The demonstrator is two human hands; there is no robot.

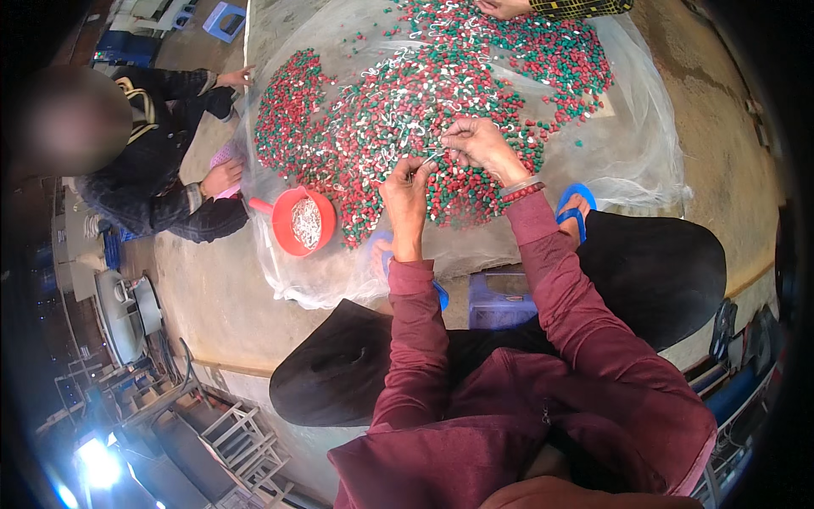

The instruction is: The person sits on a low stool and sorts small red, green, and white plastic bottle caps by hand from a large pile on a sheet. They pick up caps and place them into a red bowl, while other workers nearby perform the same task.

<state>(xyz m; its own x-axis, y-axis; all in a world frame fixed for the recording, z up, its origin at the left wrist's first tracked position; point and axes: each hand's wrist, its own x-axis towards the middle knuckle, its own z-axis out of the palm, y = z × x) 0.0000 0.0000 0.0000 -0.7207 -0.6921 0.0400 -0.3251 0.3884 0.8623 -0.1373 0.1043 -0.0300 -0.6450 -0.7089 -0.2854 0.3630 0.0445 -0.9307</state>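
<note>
My left hand (405, 199) is closed in a pinch, with a thin white piece (431, 156) at its fingertips. Close by on the right, my right hand (483, 146) is pinched too; its fingertips almost meet the left ones, and what they grip is too small to make out. Both hands are above a wide heap of small red, green and white pieces (373, 110), with white hook-shaped bits scattered through it. The heap lies on a clear plastic sheet (610, 161). Left of my left hand, a red handled scoop (326, 222) holds thin white pieces.
A person in dark clothes (161, 153) sits at the left edge of the sheet. Another person's hand (504, 8) reaches in at the far side. A blue-purple stool (500, 310) stands between my legs. A wooden rack (242, 441) is at the lower left.
</note>
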